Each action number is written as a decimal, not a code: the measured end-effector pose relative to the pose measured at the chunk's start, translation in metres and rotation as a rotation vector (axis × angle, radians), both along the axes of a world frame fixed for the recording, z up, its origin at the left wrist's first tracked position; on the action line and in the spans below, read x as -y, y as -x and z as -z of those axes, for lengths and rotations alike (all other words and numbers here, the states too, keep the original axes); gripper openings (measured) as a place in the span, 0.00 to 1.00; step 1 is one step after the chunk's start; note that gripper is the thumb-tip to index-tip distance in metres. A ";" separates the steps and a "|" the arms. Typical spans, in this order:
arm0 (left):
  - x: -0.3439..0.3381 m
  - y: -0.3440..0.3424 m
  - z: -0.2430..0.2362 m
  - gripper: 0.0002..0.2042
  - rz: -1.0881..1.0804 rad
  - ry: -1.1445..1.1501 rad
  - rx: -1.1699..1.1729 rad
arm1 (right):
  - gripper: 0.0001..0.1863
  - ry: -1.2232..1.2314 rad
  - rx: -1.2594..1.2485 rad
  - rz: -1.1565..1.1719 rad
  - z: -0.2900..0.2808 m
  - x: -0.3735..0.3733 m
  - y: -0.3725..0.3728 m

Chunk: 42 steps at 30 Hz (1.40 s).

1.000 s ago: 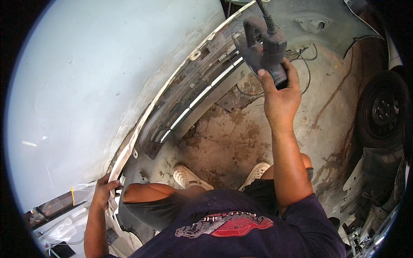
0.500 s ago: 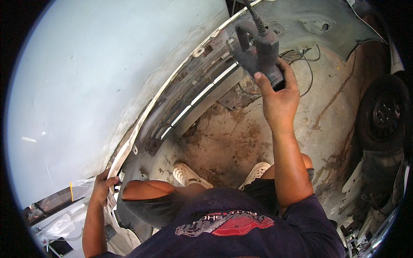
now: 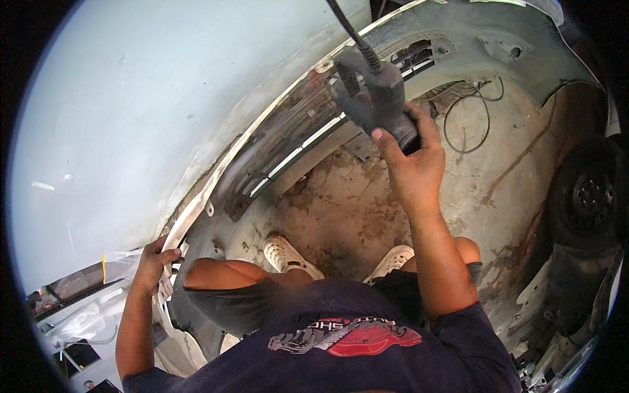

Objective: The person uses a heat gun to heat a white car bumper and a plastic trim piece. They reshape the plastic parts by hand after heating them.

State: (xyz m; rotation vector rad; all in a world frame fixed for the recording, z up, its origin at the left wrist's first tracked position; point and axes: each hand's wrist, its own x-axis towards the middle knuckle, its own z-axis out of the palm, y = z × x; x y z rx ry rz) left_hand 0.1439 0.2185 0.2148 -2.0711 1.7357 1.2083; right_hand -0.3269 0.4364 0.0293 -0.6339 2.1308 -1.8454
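My right hand (image 3: 419, 164) is wrapped around the black collar of a dark, dusty corded power tool (image 3: 383, 95) with a loop handle. Its exact kind does not show. A thick cord (image 3: 347, 23) rises from its back end. The tool overlaps the inner side of a large curved car bumper (image 3: 262, 150) with a row of narrow slots, and I cannot tell whether they touch. At the lower left, my left hand (image 3: 155, 263) grips the bumper's pale rim, thumb on the inner side and fingers partly hidden behind it.
A pale blue car panel (image 3: 131, 111) fills the left side, just beyond the bumper. Loose cable (image 3: 487, 124) lies coiled on the stained concrete floor (image 3: 354, 196). At the right stands a black wheel (image 3: 590, 193). My feet in light clogs (image 3: 288, 255) are inside the bumper's curve.
The tool in my right hand has shifted left and slightly down in view, uncovering more slots and the floor cable. My left hand keeps its grip on the rim.
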 end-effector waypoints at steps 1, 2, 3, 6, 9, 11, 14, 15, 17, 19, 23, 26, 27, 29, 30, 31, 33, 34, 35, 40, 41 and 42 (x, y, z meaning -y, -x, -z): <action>0.000 0.000 -0.001 0.32 0.005 -0.003 -0.003 | 0.31 -0.004 -0.010 -0.015 0.000 0.001 -0.003; 0.000 0.001 -0.002 0.32 0.009 -0.005 -0.006 | 0.31 0.025 -0.001 -0.036 0.002 0.002 -0.007; 0.000 0.002 -0.002 0.32 0.015 -0.007 -0.010 | 0.31 0.054 0.006 -0.056 0.005 0.004 -0.010; -0.002 0.006 -0.001 0.34 0.004 0.017 0.016 | 0.31 0.042 0.043 -0.097 0.004 0.005 -0.021; -0.002 0.007 -0.001 0.35 0.009 0.032 0.033 | 0.32 0.009 0.007 -0.146 -0.003 0.006 -0.030; -0.002 0.003 0.000 0.35 0.000 0.014 0.027 | 0.32 -0.003 -0.031 -0.180 -0.004 0.007 -0.038; 0.001 0.001 -0.001 0.33 -0.001 -0.009 0.005 | 0.32 -0.012 -0.047 -0.216 -0.008 0.008 -0.047; 0.002 0.002 -0.001 0.33 0.000 -0.017 -0.002 | 0.32 -0.009 -0.028 -0.230 -0.010 0.008 -0.049; 0.002 0.004 -0.001 0.33 0.001 -0.015 0.000 | 0.32 0.000 0.008 -0.261 -0.012 0.008 -0.056; 0.002 0.004 -0.001 0.33 -0.007 -0.008 0.002 | 0.32 0.014 0.041 -0.294 -0.010 0.009 -0.063; 0.003 0.000 0.002 0.33 -0.023 0.009 0.010 | 0.33 0.005 0.008 -0.371 -0.006 0.008 -0.077; 0.001 0.004 0.001 0.32 -0.023 0.014 0.014 | 0.34 0.013 0.017 -0.417 -0.011 0.006 -0.085; 0.000 0.005 0.000 0.32 -0.025 0.016 0.016 | 0.34 0.007 0.034 -0.437 -0.011 0.005 -0.088; 0.001 0.003 0.002 0.33 -0.017 0.005 -0.001 | 0.35 0.004 0.060 -0.472 -0.012 0.004 -0.093; 0.001 0.000 0.003 0.33 -0.013 0.000 -0.009 | 0.35 0.008 0.070 -0.485 -0.013 0.004 -0.095; 0.002 -0.002 0.003 0.32 -0.008 -0.007 -0.021 | 0.35 0.011 0.081 -0.500 -0.013 0.004 -0.097; 0.002 -0.008 0.003 0.32 -0.001 -0.021 -0.045 | 0.35 0.023 0.069 -0.506 -0.011 0.004 -0.100; 0.002 -0.009 0.003 0.32 0.000 -0.019 -0.044 | 0.35 0.029 0.063 -0.510 -0.010 0.005 -0.101; 0.001 -0.011 0.002 0.32 0.001 -0.016 -0.043 | 0.35 0.027 0.074 -0.505 -0.011 0.006 -0.102; 0.005 -0.003 -0.002 0.31 -0.001 -0.006 -0.020 | 0.36 0.009 0.069 -0.460 -0.011 0.011 -0.091; 0.016 -0.012 0.001 0.30 0.027 -0.006 -0.053 | 0.36 0.040 0.037 -0.432 -0.010 0.015 -0.088; 0.025 -0.010 0.007 0.29 0.074 -0.015 -0.094 | 0.35 0.061 -0.003 -0.384 -0.006 0.015 -0.080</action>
